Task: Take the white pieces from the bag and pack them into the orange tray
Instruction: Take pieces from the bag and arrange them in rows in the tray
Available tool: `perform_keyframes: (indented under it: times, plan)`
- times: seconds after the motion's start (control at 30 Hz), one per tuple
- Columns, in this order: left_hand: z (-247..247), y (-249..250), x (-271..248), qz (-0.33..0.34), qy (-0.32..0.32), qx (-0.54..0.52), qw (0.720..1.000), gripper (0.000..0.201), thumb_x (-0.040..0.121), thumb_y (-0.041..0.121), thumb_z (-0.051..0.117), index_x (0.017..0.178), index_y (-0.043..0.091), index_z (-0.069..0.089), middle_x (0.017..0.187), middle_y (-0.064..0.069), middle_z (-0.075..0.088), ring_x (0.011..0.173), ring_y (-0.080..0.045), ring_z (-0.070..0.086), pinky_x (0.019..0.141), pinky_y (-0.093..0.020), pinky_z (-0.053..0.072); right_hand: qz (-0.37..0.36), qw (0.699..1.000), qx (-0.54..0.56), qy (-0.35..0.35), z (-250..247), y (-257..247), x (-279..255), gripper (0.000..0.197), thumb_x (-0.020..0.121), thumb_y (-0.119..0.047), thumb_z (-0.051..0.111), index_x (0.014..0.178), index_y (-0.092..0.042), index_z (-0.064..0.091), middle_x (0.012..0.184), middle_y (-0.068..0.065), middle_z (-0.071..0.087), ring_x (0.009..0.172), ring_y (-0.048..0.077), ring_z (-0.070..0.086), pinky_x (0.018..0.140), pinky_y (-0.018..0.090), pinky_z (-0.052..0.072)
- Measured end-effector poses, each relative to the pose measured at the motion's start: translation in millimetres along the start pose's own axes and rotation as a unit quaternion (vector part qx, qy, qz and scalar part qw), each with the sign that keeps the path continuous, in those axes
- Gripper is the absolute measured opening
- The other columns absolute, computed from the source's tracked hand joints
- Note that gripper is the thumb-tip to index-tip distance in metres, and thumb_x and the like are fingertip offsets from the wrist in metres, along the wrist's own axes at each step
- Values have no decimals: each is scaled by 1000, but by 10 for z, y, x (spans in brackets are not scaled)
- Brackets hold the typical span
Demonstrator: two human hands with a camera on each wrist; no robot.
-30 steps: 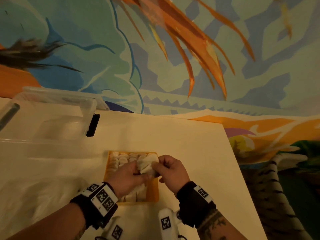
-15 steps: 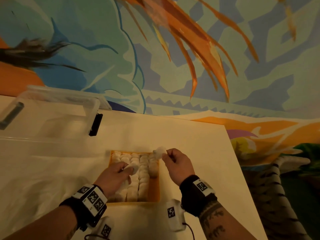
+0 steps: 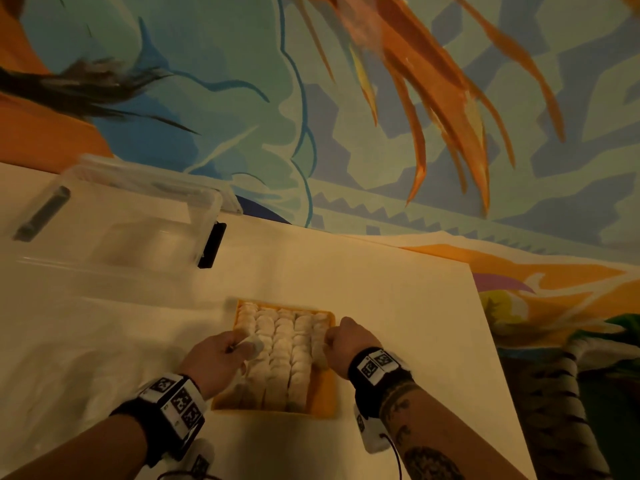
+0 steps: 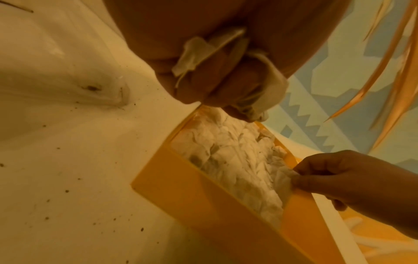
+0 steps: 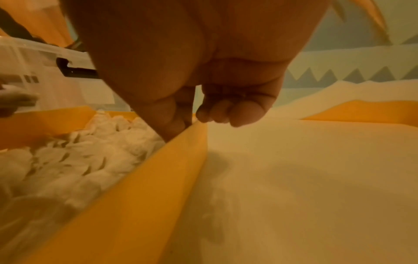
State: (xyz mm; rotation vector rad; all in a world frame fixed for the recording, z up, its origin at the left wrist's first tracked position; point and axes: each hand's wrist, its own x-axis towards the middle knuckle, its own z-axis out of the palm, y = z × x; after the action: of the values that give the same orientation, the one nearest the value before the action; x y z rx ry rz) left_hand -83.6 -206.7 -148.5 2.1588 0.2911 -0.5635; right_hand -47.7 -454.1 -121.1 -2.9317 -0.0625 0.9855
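The orange tray (image 3: 327, 396) lies on the table in front of me, packed with rows of white pieces (image 3: 282, 355). My left hand (image 3: 242, 346) hovers over the tray's left side. Its curled fingers grip a white piece (image 4: 274, 84) together with some thin crumpled film (image 4: 192, 53). My right hand (image 3: 327, 341) is at the tray's right wall (image 5: 158, 169), thumb inside and fingers outside. It pinches a white piece (image 4: 282, 178) in the rightmost row. A clear, wrinkled bag (image 3: 69, 348) lies flat on the table left of the tray.
A clear plastic box (image 3: 121, 230) with a black latch (image 3: 212, 245) stands at the back left. The table's right edge (image 3: 485, 341) runs close beside my right hand. A painted wall (image 3: 346, 133) rises behind the table.
One second ago both hands held one white piece together above the tray. They have parted: the right hand dropped to the tray's right wall, the left drew back over the left side.
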Motion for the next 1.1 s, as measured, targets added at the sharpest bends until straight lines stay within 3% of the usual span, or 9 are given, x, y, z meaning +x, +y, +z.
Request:
perform_keyframes:
  times: [0.13,0.33,0.4,0.6,0.73,0.83,0.93,1.03,1.1]
  plan:
    - [-17,9,3,3,1,23,1000,25,92,50,59,82,27,62,71,8,69,73,-7,62,63,-26,41,24,999,3,21,72,-60,62,35,95,-34,46,124,-18,58,128,10,40,114,31,51,93,41,49]
    - [-10,-59,66,-16,-14,29,999,43,88,60,58,114,27,66,96,3,72,84,-15,63,72,-29,43,30,995,49,78,220,-130,72,59,82,-25,59,134,-18,34,128,7,30,117,28,41,91,41,51]
    - [-2,-85,83,-20,-12,27,999,46,86,61,59,115,25,67,102,0,72,89,-17,64,75,-29,45,52,994,62,73,254,-158,110,63,79,-21,64,132,-16,31,128,7,29,116,29,42,91,41,51]
    - [-34,32,19,13,-28,27,999,23,92,46,59,82,27,66,76,8,73,63,-8,60,62,-27,45,86,989,98,64,295,-174,178,66,76,-10,65,132,-13,30,131,10,29,115,32,47,91,41,52]
    - [-48,87,12,30,-37,0,999,18,90,47,63,96,30,61,73,11,74,79,-6,64,76,-30,47,58,985,94,135,221,-196,43,53,82,-26,63,128,-16,37,127,6,31,116,27,42,91,39,50]
    - [-24,226,-32,47,-47,-5,998,15,89,39,66,88,27,57,73,12,74,74,-7,63,69,-29,46,-50,953,219,203,84,-252,-131,34,92,-37,56,123,-25,52,121,-2,44,105,15,50,92,32,49]
    - [18,410,-99,83,-61,-6,995,7,86,29,67,84,26,60,72,11,74,76,-13,67,77,-40,54,-126,917,357,123,8,-346,-316,25,94,-31,59,119,-29,63,102,-11,60,80,3,57,75,13,47]
    - [67,575,-175,119,-67,-44,990,6,90,25,64,85,24,63,73,6,75,64,-20,63,65,-38,52,-118,891,422,121,55,-330,-399,14,94,-22,60,104,-20,69,86,-6,67,75,10,63,68,23,51]
    - [106,651,-227,134,-74,-98,983,14,96,31,58,88,22,64,74,1,75,58,-20,53,56,-31,45,-92,835,530,115,62,-279,-479,11,96,-12,57,101,-15,67,83,-2,68,66,10,64,58,21,48]
